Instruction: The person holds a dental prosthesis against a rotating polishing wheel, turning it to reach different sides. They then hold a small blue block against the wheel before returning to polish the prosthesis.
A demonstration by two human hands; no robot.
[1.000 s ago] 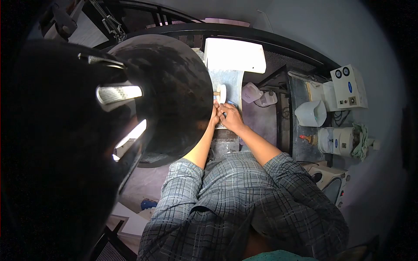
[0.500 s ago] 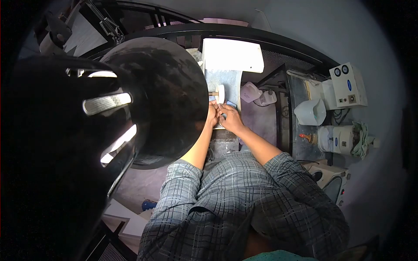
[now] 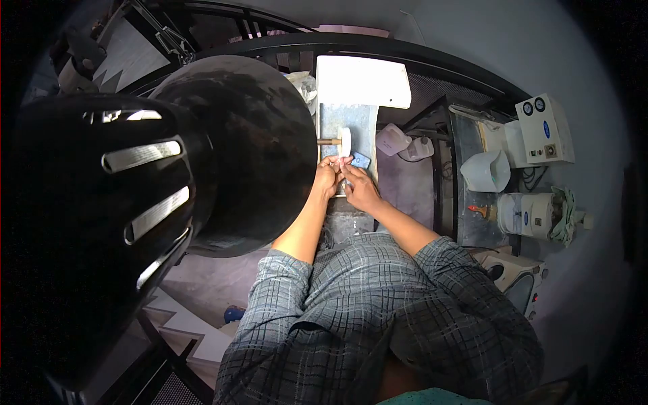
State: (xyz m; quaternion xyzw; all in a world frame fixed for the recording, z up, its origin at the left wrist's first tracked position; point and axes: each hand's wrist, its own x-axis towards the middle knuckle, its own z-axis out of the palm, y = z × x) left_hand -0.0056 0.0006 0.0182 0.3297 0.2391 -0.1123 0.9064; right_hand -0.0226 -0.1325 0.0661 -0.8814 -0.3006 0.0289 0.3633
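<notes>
A white buffing wheel (image 3: pixel 346 142) stands upright on a brown spindle (image 3: pixel 329 142) above a grey-blue tray (image 3: pixel 365 121). Just below the wheel, my left hand (image 3: pixel 327 178) and my right hand (image 3: pixel 363 192) meet with fingers bent and tips together. A tiny pale pink piece seems to be pinched between them at the wheel's lower edge; its kind is too small to tell. To the right of the fingertips lies a blue flat item (image 3: pixel 361 160). The spindle's left end is hidden behind the lamp.
A big black lamp shade (image 3: pixel 250 155) fills the left, close to my left arm. Behind the tray stands a white lit panel (image 3: pixel 362 81). Plastic jugs (image 3: pixel 393 140) sit on the floor. On the right bench are a white tub (image 3: pixel 486 171), a brush (image 3: pixel 479 210) and a gauge unit (image 3: pixel 544 129).
The view has shifted slightly, with the lamp sliding left and showing more of the spindle. Both hands stay together under the wheel, and the blue item shows more.
</notes>
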